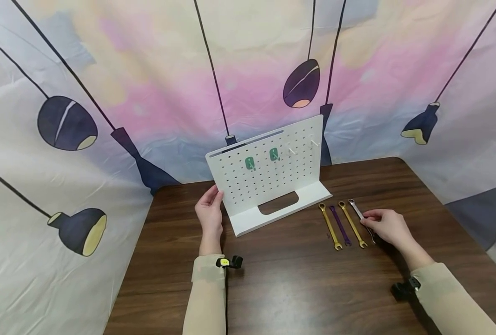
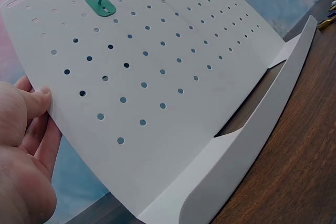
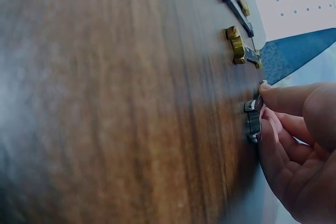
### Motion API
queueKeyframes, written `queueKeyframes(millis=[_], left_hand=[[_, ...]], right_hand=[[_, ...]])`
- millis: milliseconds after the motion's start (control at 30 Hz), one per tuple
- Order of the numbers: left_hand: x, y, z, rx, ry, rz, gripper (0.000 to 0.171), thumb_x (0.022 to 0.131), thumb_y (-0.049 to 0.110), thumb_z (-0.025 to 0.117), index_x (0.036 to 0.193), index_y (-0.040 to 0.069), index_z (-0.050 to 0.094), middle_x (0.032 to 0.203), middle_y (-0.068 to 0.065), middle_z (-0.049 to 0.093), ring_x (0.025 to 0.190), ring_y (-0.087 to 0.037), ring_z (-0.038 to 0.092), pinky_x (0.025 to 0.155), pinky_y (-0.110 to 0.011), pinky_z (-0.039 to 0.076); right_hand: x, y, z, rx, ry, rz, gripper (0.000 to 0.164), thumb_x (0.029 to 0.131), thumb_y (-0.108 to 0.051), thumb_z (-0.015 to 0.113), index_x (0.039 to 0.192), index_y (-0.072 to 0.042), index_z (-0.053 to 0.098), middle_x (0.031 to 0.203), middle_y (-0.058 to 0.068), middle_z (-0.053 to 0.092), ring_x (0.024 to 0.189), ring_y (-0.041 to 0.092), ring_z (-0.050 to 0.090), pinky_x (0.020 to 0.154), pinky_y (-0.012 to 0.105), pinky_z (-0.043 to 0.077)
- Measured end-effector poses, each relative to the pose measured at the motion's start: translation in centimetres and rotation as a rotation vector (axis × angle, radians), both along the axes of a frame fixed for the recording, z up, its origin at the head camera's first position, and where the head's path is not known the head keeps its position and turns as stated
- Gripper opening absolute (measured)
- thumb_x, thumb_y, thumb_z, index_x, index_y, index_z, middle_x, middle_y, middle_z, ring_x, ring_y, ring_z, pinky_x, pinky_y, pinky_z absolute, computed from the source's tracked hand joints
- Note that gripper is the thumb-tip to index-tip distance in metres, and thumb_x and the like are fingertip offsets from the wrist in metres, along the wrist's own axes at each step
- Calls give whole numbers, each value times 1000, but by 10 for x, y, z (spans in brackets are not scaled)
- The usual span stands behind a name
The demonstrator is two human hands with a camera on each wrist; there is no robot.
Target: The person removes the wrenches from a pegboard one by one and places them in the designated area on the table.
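A white pegboard stand [image 1: 268,181] stands upright on the table, with two green hooks [image 1: 274,154] and two white hooks [image 1: 292,150] on its face. My left hand [image 1: 209,211] grips the board's left edge, thumb on the front and fingers behind, as the left wrist view shows. Right of the board, my right hand [image 1: 387,226] pinches a silver wrench [image 1: 356,210] at its middle. Beside it lie a gold wrench [image 1: 352,224], a purple wrench [image 1: 340,225] and another gold wrench [image 1: 330,226], roughly parallel. In the right wrist view the silver wrench [image 3: 253,121] is partly hidden by the fingers.
The brown wooden table [image 1: 289,284] extends in front of the board and wrenches. Behind it hangs a cloth backdrop [image 1: 164,70] printed with dark lamps. Each wrist wears a strapped black camera [image 1: 404,289].
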State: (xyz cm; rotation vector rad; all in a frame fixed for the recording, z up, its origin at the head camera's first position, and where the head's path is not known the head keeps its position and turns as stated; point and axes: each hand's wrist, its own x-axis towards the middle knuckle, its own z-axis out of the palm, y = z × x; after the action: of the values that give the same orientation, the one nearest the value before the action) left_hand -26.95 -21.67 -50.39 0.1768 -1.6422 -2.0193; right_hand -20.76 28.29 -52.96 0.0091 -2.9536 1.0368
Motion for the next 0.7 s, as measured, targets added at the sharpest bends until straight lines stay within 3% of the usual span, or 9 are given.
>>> queueKeyframes(millis=[367,700], left_hand=[[8,-2,1,13,-18,10,26,97,3,80,122,-1,79,112,-5,80,102,-14,73,91,-24,58],[5,-2,0,-2,13,-5,25,96,2,80,121,0,79,110,-4,80,103,-16,74,90,-24,58]], right_hand=[[1,-1,-1,-10,-37,13,37,103,-28,74,120,5,75,96,10,77,86,29,70,74,46,54],[2,3,3,-36,-65,26,41,104,-30,74,123,7,74,100,15,78,82,23,70,70,43,56]])
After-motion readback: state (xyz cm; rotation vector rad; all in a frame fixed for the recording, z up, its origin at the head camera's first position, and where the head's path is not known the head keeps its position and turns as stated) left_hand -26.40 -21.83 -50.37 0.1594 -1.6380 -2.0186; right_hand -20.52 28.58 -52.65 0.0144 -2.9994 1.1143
